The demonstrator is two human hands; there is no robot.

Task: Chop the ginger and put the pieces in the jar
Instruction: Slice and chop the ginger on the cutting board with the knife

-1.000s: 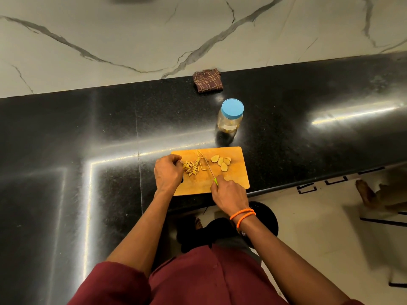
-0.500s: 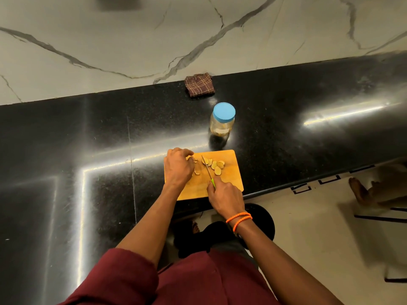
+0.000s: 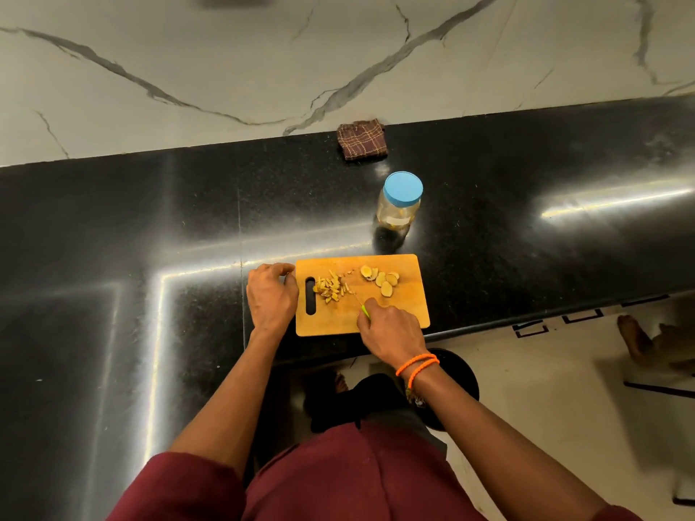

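Ginger is all on the cutting board (image 3: pixel 406 314), in two groups. Chopped strips (image 3: pixel 331 289) sit in a small heap near the handle slot; round slices (image 3: pixel 380 280) lie further right, a few overlapping, not yet cut down.

Handling, my read: the pieces are light, firm and probably a bit damp, so they'll skid or stick to the blade rather than crush. Slices are thin and flat, hard to pinch off the board one at a time. I'd pin them from above with fingertips while cutting, then sweep or scoop the heap for transfer.

The jar (image 3: pixel 399 204) stands upright on the black counter (image 3: pixel 150 227) just behind the board, not touching it, blue lid on. That lid has to come off before anything goes in. The jar looks like smooth clear plastic, so I'd grip the body and twist the lid.

My right hand (image 3: pixel 391 332) is over the board's near edge, fingers curled tight round the green handle of the knife (image 3: pixel 361 308), blade angled up-left toward the strips. Can't tell whether the tip touches the board.

My left hand (image 3: pixel 271 297) is off the ginger, at the board's left edge beside the slot, fingers loosely curled, thumb side against the edge. Whether it actually grips the board, can't tell.
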